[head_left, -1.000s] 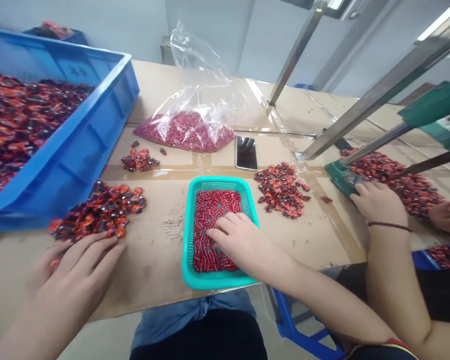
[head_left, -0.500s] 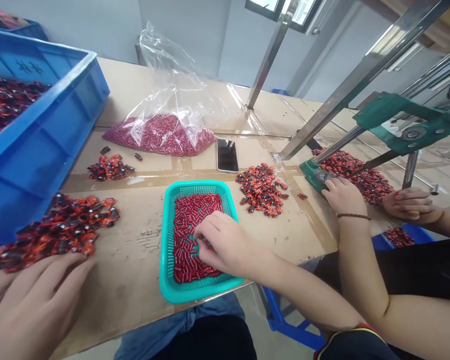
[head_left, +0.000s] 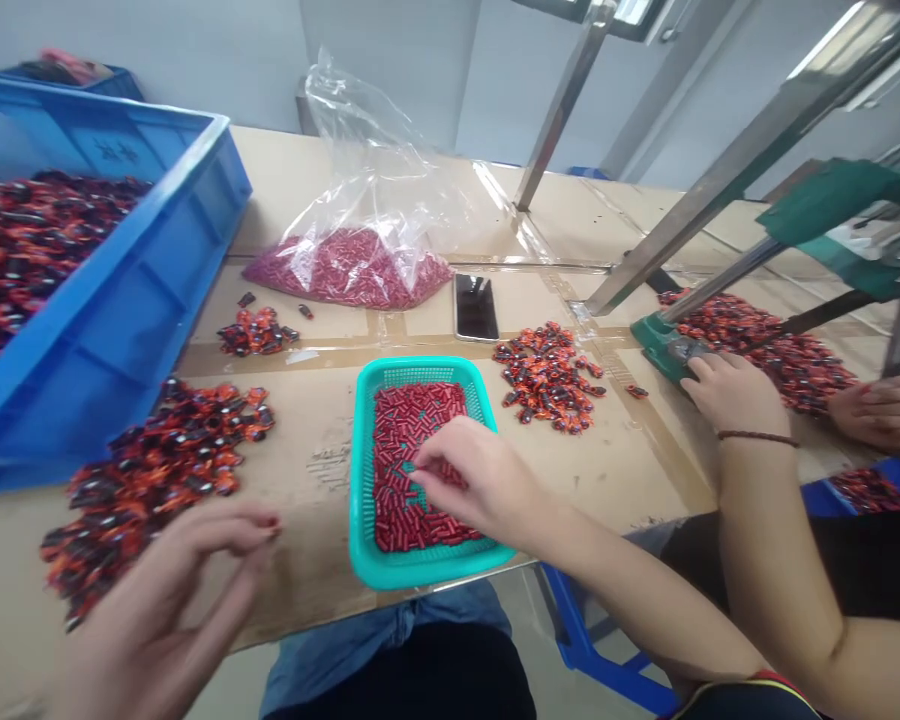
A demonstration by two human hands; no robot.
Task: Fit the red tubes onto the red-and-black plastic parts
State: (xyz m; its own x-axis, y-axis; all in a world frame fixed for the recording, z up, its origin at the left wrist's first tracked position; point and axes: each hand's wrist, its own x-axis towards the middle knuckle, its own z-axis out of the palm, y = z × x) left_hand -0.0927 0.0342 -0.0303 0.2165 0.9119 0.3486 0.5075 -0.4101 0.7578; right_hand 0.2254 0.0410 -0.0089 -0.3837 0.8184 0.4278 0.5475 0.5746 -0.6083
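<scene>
My left hand (head_left: pixel 187 590) is raised just right of a pile of orange-and-black plastic pieces (head_left: pixel 165 460). Its thumb and fingers are pinched, and a small orange-red piece (head_left: pixel 272 526) shows at the fingertips, mostly hidden. My right hand (head_left: pixel 484 480) reaches into a green plastic basket (head_left: pixel 358 500) holding many short red metallic tubes (head_left: pixel 401 420). There its thumb and index finger come together over the tubes; whatever lies between them is too small to make out.
A blue crate (head_left: pixel 195 230) of similar pieces stands at left. Behind the basket are a clear bag (head_left: pixel 352 265) of red tubes and a phone (head_left: pixel 476 307). More pieces (head_left: pixel 547 380) lie right of the basket. A co-worker's hand (head_left: pixel 742 400) touches a green hand press (head_left: pixel 656 345).
My left hand has lifted off the near end of the pile and moved right, now pinching a small piece. My right hand stays in the basket, fingers closer together. The view has shifted left.
</scene>
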